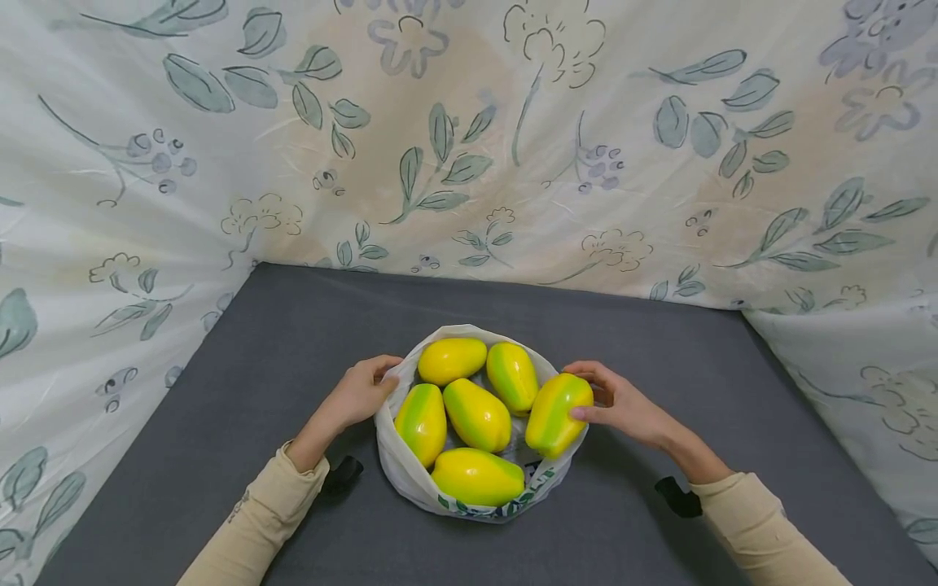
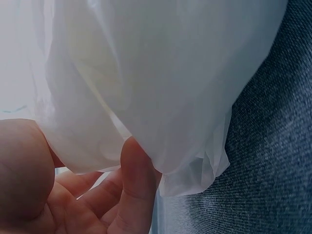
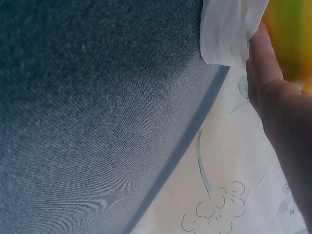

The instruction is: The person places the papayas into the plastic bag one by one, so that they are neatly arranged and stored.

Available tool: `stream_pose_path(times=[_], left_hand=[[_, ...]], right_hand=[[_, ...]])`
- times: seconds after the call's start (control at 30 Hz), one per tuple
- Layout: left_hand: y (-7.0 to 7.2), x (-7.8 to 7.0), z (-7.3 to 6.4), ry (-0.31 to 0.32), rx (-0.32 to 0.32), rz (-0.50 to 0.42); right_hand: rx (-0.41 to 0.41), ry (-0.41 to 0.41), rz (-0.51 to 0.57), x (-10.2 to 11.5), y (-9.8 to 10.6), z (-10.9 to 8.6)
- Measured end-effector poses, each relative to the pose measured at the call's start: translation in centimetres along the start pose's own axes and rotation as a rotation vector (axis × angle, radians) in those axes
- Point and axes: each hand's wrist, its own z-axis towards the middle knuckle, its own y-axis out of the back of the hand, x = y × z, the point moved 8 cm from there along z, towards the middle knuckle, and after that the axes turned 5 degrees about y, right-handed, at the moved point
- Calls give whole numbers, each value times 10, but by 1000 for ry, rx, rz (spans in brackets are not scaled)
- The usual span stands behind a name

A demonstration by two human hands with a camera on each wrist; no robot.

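Note:
A white plastic bag [image 1: 396, 462] with printed lettering stands wide open on the dark table, holding several glossy yellow-green papayas [image 1: 478, 415]. On its left side my left hand [image 1: 361, 392] pinches the rim; the left wrist view has thumb and fingers on the thin plastic [image 2: 165, 73]. At the right rim, my right hand [image 1: 623, 407] grips one papaya [image 1: 558, 417], thumb on the near side and fingers behind it. That fruit leans above the bag's right edge. In the right wrist view, the fingers [image 3: 267, 63] lie between the papaya [image 3: 290, 41] and the bag's edge [image 3: 224, 34].
Dark grey cloth [image 1: 315, 325] covers the table. Pale floral curtains [image 1: 469, 163] hang along the back and both sides, close to the table's edges. A black wrist mount [image 1: 342, 474] sits under the left forearm and another [image 1: 677, 497] under the right.

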Motion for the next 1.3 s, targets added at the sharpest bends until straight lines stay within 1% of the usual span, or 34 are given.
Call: stream_pose_path(times=[0.13, 0.33, 0.53, 0.63, 0.73, 0.97, 1.13, 1.3], left_hand=[[0, 0, 0, 4, -2, 0], [-1, 1, 1, 17, 6, 0], [-1, 0, 1, 9, 2, 2], [-1, 0, 0, 2, 1, 4], [-1, 0, 0, -2, -1, 4], [0, -1, 1, -9, -5, 10], [0, -1, 0, -3, -4, 13], [0, -1, 0, 1, -5, 14]], right_hand=[[8, -22, -16, -1, -1, -1], [75, -62, -49, -4, -8, -2], [125, -40, -92, -4, -12, -1], [142, -31, -96, -5, -11, -1], [138, -43, -86, -5, -10, -1], [95, -120, -83, -8, -8, 0], [100, -163, -90, -10, -9, 3], [105, -171, -121, -6, -11, 5]])
